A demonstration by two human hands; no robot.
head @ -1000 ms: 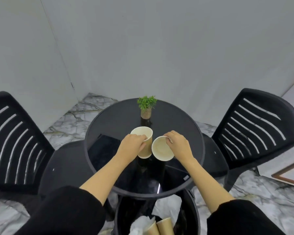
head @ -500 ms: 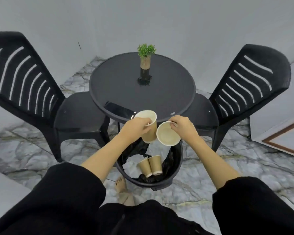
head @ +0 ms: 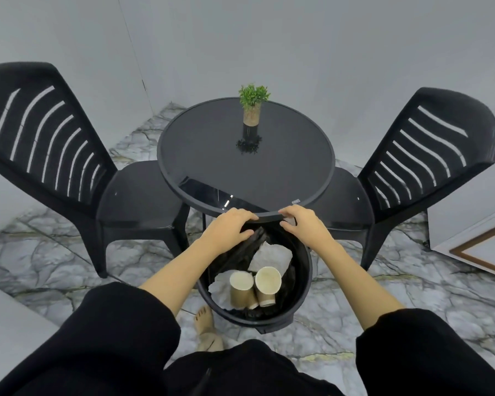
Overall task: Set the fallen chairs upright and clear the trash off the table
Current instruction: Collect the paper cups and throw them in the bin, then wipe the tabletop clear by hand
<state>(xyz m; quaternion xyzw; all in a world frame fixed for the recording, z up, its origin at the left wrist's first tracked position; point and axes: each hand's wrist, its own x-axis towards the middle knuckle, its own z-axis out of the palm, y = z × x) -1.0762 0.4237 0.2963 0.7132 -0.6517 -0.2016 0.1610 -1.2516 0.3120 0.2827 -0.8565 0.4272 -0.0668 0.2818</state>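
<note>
Marble floor, bin [head: 303, 304] with cups [head: 242, 290]; left hand [head: 229, 228], right hand [head: 303, 224], each grip released, empty.

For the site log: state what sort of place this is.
Probably a small indoor sitting corner, perhaps a café or lounge: a round glass-topped table flanked by two black plastic chairs, on a marble-patterned floor.

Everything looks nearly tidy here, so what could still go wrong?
The bin sits partly under the table edge, so lifting it straight up might knock the rim. A jolt could topple the small plant standing on the glass top. A bare foot is right beside the bin and might get bumped.
</note>
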